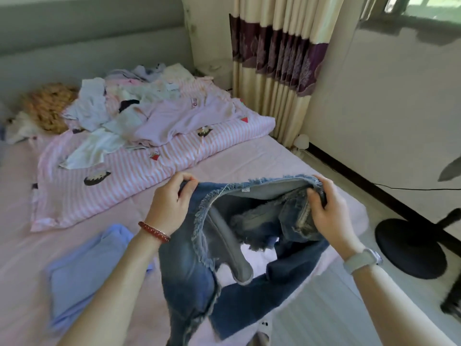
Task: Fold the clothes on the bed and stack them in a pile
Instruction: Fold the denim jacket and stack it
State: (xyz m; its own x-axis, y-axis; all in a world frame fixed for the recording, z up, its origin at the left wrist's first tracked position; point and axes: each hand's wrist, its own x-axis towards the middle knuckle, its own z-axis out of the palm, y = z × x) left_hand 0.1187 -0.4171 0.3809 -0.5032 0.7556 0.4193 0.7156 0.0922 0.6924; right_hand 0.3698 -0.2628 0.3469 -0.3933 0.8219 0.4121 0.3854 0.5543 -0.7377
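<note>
holding up a pair of frayed blue jeans (197, 265) over the near right part of the bed (249, 166), legs hanging down. gripping the waistband at both ends: left hand (172, 203) pinching the left end, right hand (326, 211) curling round the right end. lying flat just left, near the left forearm, a folded light blue garment (82, 270). farther back, spreading across the bed, a pink striped quilt (139, 176), carrying a loose heap of unfolded clothes (139, 113). standing on the floor to the right, a black fan base (411, 248); hanging beyond, a cream and purple curtain (277, 58).
</note>
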